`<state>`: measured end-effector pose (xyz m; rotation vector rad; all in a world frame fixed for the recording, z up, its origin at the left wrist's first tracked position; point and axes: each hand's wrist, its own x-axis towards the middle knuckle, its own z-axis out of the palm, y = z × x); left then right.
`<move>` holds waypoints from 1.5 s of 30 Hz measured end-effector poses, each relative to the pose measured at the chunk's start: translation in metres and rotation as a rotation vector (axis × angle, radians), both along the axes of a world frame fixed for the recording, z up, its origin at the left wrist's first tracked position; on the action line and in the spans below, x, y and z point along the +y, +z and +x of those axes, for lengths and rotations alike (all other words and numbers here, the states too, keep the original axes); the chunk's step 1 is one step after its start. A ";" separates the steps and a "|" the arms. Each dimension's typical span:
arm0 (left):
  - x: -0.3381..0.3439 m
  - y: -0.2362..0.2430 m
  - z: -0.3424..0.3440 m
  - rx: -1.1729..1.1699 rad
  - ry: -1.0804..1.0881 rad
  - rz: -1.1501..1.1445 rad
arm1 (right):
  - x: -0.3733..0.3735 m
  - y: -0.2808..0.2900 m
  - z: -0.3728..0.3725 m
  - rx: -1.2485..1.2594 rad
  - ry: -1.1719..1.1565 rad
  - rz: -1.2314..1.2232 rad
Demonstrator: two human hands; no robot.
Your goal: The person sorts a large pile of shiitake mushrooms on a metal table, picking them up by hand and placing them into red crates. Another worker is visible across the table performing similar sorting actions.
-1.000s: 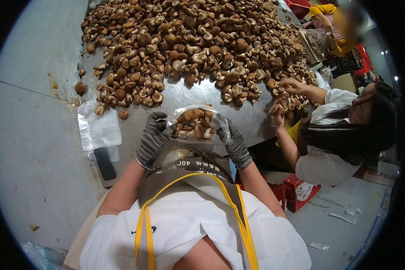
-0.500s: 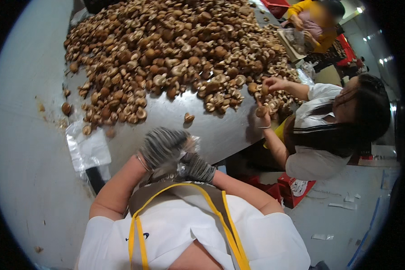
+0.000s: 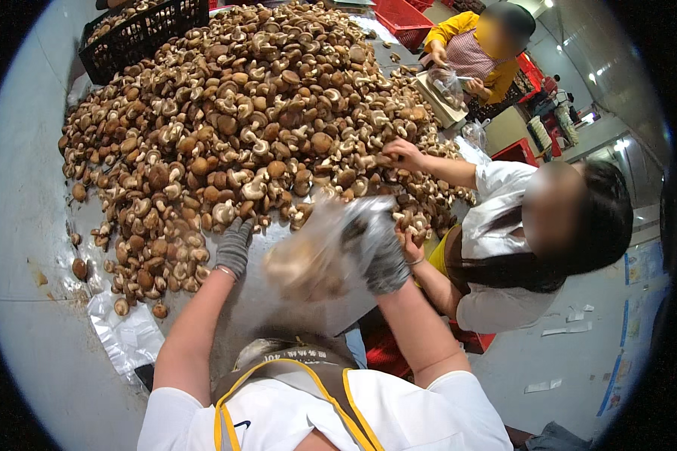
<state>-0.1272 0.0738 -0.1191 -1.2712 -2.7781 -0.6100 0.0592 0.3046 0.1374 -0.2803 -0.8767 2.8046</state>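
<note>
Touching the near edge of the mushroom heap [image 3: 241, 120], the gloved left hand [image 3: 235, 248] points its fingers forward; whether they close on a mushroom, I cannot tell. The gloved right hand [image 3: 386, 259] pinches the gathered side of a clear plastic bag [image 3: 305, 263], blurred, its pale brown contents above the metal table [image 3: 250, 297]. Flat plastic bags [image 3: 125, 333] lie left; a co-worker's hand [image 3: 405, 154] touches the heap's right side.
</note>
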 end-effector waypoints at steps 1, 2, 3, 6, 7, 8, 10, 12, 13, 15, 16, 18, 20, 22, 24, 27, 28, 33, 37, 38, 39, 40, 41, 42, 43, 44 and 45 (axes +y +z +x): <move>0.010 0.052 0.015 -0.180 0.076 -0.038 | 0.032 0.000 -0.010 -0.085 -0.075 0.187; 0.010 0.066 0.016 -0.189 0.085 -0.041 | 0.060 0.006 -0.027 -0.171 -0.113 0.379; 0.007 0.069 0.016 -0.195 0.109 -0.045 | 0.100 0.010 -0.043 -0.139 -0.069 0.578; 0.011 0.074 0.021 -0.241 0.096 0.036 | 0.202 0.022 -0.081 -0.054 -0.172 1.118; 0.010 0.073 0.020 -0.253 0.106 0.035 | 0.211 0.029 -0.107 -0.219 -0.381 1.287; 0.008 0.048 0.018 -0.188 0.127 0.047 | 0.217 0.039 -0.138 -0.417 -0.566 1.421; 0.017 0.048 0.025 -0.248 0.152 0.139 | 0.308 0.044 -0.175 -0.525 -0.376 1.094; 0.014 0.066 0.022 -0.356 0.170 0.155 | 0.297 0.045 -0.215 -0.710 -0.281 0.929; 0.011 0.063 0.020 -0.438 0.217 0.158 | 0.235 0.058 -0.238 -0.785 -0.429 1.047; 0.016 0.061 0.023 -0.613 0.254 0.172 | 0.243 0.033 -0.236 -0.817 -0.504 0.888; 0.022 0.067 0.022 -0.667 0.289 0.217 | 0.253 0.013 -0.230 -0.836 -0.542 0.805; 0.026 0.095 0.020 -1.159 0.384 0.410 | 0.278 -0.039 -0.217 -0.850 -0.594 0.914; 0.012 0.096 0.018 -1.320 0.406 0.523 | 0.228 -0.059 -0.226 -0.657 -0.604 1.253; 0.008 0.104 0.024 -1.520 0.477 0.627 | 0.201 -0.093 -0.210 -0.630 -0.588 1.249; 0.003 0.096 0.033 -1.727 0.565 0.849 | 0.181 -0.136 -0.190 -0.703 -0.358 1.603; -0.008 0.097 0.042 -1.741 0.562 0.836 | 0.099 -0.148 -0.169 -0.852 0.147 1.702; -0.012 0.091 0.044 -1.753 0.562 0.832 | 0.055 -0.133 -0.161 -0.938 0.193 1.984; -0.020 0.088 0.067 -1.807 0.657 0.914 | 0.004 -0.138 -0.133 -0.731 0.361 2.089; -0.031 0.075 0.086 -1.721 0.626 0.783 | -0.050 -0.135 -0.089 -0.552 0.196 2.280; -0.036 0.073 0.090 -1.688 0.604 0.766 | -0.062 -0.133 -0.083 -0.440 0.046 2.292; -0.039 0.073 0.094 -1.664 0.575 0.742 | -0.068 -0.144 -0.073 -0.378 0.050 2.282; -0.042 0.085 0.096 -1.629 0.583 0.715 | -0.081 -0.140 -0.064 -0.316 0.006 2.271; -0.048 0.078 0.101 -1.629 0.595 0.718 | -0.096 -0.136 -0.054 -0.254 -0.037 2.257; -0.055 0.065 0.102 -1.621 0.602 0.730 | -0.106 -0.136 -0.049 -0.238 -0.020 2.285; -0.060 0.067 0.106 -1.621 0.606 0.729 | -0.118 -0.136 -0.039 -0.239 0.000 2.307; -0.064 0.069 0.109 -1.637 0.617 0.708 | -0.127 -0.137 -0.030 -0.240 0.020 2.329; -0.069 0.066 0.113 -1.591 0.583 0.702 | -0.133 -0.140 -0.022 -0.206 0.079 2.303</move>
